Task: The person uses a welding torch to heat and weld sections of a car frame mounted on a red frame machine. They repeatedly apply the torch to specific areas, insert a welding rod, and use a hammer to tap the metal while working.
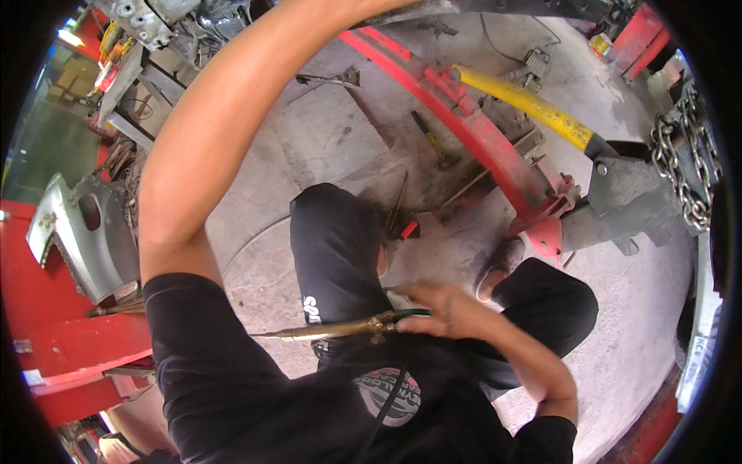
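A brass gas torch (332, 329) lies level across my lap, its thin nozzle pointing left. My right hand (444, 309) is closed around its rear end, thumb below and fingers above, beside the valves. A dark green hose (410, 312) runs from the torch into that hand. My left arm (224, 116) reaches up and away past the top edge, so the left hand is out of sight. Where the forearm leaves the picture, it passes next to a dark metal bar (525, 8).
A red steel beam (471, 139) slants across the floor, with a yellow bar (533, 104) beside it. Chains (688, 162) hang at the right. A hammer (433, 143) lies on the concrete. At left, a silver body panel (97, 240) leans by a red surface (85, 348).
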A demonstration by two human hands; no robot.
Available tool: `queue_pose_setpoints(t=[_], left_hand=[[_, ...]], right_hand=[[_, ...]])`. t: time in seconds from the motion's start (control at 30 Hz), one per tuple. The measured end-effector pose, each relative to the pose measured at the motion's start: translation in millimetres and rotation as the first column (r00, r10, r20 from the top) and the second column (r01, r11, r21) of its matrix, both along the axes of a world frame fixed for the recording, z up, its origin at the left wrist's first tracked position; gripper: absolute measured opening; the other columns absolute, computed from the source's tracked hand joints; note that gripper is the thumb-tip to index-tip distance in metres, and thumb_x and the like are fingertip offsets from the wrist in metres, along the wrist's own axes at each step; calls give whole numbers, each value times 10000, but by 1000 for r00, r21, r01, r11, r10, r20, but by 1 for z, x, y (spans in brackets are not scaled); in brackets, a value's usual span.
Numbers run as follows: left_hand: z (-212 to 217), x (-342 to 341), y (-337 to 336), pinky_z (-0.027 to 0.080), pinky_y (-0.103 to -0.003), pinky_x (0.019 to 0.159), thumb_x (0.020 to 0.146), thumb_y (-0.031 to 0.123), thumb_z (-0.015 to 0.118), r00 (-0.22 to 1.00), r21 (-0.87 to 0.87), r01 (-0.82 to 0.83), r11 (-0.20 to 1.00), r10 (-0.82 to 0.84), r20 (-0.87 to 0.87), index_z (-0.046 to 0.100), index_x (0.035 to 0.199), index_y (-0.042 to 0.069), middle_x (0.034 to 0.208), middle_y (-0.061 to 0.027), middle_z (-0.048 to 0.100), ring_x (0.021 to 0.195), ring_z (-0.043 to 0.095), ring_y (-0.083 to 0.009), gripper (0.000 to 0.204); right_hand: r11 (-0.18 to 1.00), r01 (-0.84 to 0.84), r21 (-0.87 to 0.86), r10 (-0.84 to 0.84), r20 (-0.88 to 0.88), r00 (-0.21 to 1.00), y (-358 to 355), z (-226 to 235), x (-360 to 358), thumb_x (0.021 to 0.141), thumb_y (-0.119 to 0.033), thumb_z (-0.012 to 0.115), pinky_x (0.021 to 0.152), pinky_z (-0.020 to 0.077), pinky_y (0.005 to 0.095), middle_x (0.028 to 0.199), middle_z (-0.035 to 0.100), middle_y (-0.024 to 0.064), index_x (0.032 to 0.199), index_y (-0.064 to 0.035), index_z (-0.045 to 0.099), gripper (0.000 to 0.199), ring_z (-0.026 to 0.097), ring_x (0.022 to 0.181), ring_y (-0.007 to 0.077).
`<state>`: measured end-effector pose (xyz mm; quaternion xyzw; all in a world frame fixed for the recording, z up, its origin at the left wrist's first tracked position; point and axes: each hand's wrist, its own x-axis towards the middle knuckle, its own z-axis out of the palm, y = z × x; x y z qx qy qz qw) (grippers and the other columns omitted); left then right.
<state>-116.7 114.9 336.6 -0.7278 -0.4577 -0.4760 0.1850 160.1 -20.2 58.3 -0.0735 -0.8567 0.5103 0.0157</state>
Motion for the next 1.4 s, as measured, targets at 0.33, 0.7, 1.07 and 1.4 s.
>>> queue_pose_setpoints(t=[0.33, 0.7, 1.07, 1.4], left_hand=[[-91, 1, -100, 504, -474, 998, 882, 115, 777, 948, -408, -112, 906, -25, -316, 719, 1182, 58, 1150, -147, 741, 1125, 687, -359, 311], [-63, 90, -194, 456, -401, 797, 812, 180, 661, 727, -726, 133, 674, -565, -391, 647, 1079, 25, 893, -51, 593, 865, 605, -230, 309], [-109, 76, -196, 508, -429, 708, 944, 227, 697, 860, -865, 120, 488, -486, -155, 663, 1160, 49, 882, -96, 633, 806, 641, -299, 282], [-348, -21, -90, 524, -533, 961, 989, 338, 662, 863, -942, -335, -26, -410, -295, 667, 1298, 103, 1169, -231, 724, 1120, 667, -448, 387]], right_hand=[[926, -347, -146, 368, 157, 916, -40, -47, -49, 862, -572, 785, 769, 523, 494, 897, 725, 193, 1030, -14, 712, 587, 704, 879, 398], [835, 60, -547, -21, 78, 997, -6, -21, -26, 879, -357, 804, 674, 508, 305, 792, 717, 35, 1037, -6, 751, 389, 649, 698, 131], [359, 486, -797, -720, 96, 688, 37, 10, 77, 869, -232, 845, 629, 567, 299, 912, 723, 84, 1272, 73, 627, 550, 692, 727, 153], [187, 521, -833, -758, 215, 615, 92, 68, 140, 765, -189, 878, 450, 493, 301, 920, 653, 108, 1443, 63, 427, 852, 609, 535, 170]])
